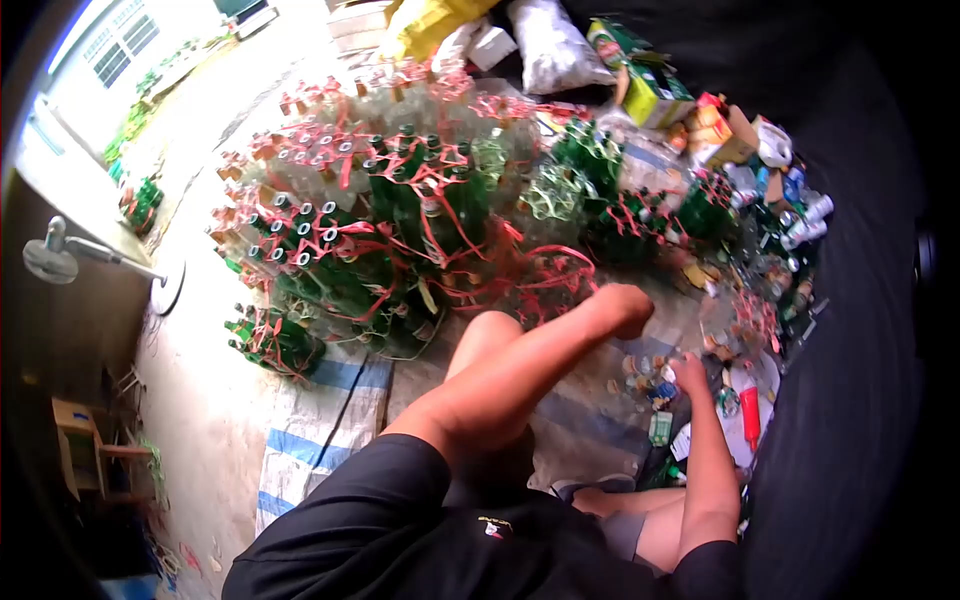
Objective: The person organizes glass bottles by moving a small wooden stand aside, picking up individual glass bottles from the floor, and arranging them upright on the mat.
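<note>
My left hand is curled into a rounded fist, reaching across in front of my bent knee. Its fingers face away, so anything in them is hidden. Pink plastic straps lie just beyond it. Lower and to the right, my right hand is closed at the neck of a bottle, beside a small group of clear bottles. Small detail there is blurred. A green-and-white carton and a red tube-like object lie near my right forearm.
Many green bottles and clear bottles bundled with pink straps stand ahead and left. Cartons, a white sack and loose cans line the right and back. A striped woven sheet covers the floor; a standing fan is left.
</note>
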{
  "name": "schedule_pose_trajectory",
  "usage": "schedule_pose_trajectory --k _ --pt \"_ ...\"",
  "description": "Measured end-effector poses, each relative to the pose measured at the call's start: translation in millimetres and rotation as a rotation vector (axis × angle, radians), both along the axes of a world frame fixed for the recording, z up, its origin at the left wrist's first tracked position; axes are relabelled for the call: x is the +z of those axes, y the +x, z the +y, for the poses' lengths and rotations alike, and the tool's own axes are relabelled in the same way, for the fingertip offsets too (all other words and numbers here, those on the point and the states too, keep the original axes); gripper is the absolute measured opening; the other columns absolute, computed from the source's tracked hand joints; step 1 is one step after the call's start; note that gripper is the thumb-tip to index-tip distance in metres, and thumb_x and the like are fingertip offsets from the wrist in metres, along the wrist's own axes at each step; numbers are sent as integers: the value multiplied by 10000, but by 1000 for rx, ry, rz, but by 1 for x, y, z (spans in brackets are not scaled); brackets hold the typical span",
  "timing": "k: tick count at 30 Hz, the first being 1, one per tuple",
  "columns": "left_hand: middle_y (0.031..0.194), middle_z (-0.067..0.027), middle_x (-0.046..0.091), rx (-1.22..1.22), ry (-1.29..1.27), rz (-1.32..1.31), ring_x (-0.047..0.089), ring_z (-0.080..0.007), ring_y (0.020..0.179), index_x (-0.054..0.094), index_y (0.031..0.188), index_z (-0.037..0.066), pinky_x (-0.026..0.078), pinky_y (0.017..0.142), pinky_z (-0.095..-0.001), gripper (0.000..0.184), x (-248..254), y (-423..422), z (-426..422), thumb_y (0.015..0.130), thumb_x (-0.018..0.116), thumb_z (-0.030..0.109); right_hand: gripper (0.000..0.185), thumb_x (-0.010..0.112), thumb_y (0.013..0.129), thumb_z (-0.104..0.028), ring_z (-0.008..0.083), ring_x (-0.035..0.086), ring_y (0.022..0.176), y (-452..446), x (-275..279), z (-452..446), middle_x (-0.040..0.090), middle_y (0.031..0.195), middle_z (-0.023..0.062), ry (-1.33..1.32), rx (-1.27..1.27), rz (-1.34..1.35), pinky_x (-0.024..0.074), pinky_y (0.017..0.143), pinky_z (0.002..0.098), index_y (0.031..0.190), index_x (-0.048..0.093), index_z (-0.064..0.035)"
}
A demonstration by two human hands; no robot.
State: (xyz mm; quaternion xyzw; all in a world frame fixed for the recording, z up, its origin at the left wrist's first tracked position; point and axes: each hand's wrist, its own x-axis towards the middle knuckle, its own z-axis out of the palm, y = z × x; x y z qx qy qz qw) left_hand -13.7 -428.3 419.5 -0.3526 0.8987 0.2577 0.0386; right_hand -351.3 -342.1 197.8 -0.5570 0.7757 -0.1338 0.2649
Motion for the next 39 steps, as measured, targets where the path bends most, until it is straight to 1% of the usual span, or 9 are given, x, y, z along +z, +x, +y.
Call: schedule_pose_trajectory --k 2,6,8,16,22,25,32,35,39 --pt "981 -150 723 -79 5 -25 699 -343 907 757 927 78 569 774 -441 220 -32 -15 -14 748 659 161 561 706 816 -348 446 581 1115 -7 33 19 642 1126 287 61 3 183 481 950 454 1225 605 21" --pt "930 -165 709 -102 29 192 686 -347 873 737 936 87 558 751 -447 217 -49 -6 -15 782 705 237 244 681 857 -207 168 623 573 -72 21 68 657 767 68 11 -104 -55 501 524 314 991 632 -9" --pt "1101 -189 694 -143 40 -5 664 -355 1030 673 1198 113 520 899 -448 443 -28 -18 -8 783 640 265 197 675 871 -210 147 623 584 -49 104 106 645 757 38 54 -329 -192 491 518 294 961 633 -41" --pt "990 -116 713 -366 47 -62 674 -271 900 700 1050 59 542 800 -370 241 -95 -23 -13 893 608 215 221 607 950 -193 99 627 699 -89 233 303 669 859 16 -448 -889 -360 481 586 248 1108 652 -46" --pt "971 -173 715 -209 105 69 690 -262 886 676 1129 30 530 790 -377 350 -25 -18 41 818 659 190 186 592 868 -216 165 566 510 -111 41 531 609 612 71 -195 -1291 16 413 443 329 790 632 -53" --pt "1004 -182 719 -120 121 60 694 -273 927 652 1190 24 530 806 -371 415 1 -4 39 815 651 203 89 597 838 -115 188 535 447 -46 -4 604 590 627 91 -49 -1508 -635 387 379 307 777 606 -52" --pt "810 -94 698 127 -11 -45 648 -163 731 661 1166 25 521 647 -332 334 0 33 30 862 633 160 139 544 890 -120 238 575 510 -58 -77 689 603 686 137 -793 -1882 -1027 431 399 342 798 567 -19" --pt "794 -100 694 116 453 -321 627 -160 642 670 1061 -14 510 597 -332 244 -30 49 10 852 651 110 101 580 899 -151 237 647 608 -112 -74 691 661 757 114 -650 -1788 -952 540 515 369 896 610 -54" --pt "764 -129 702 126 169 -49 675 -162 671 682 1042 -7 517 612 -314 268 -23 40 33 840 673 167 67 562 895 -93 267 675 713 -171 -54 668 671 846 125 -598 -1955 -896 579 613 418 912 594 -36"
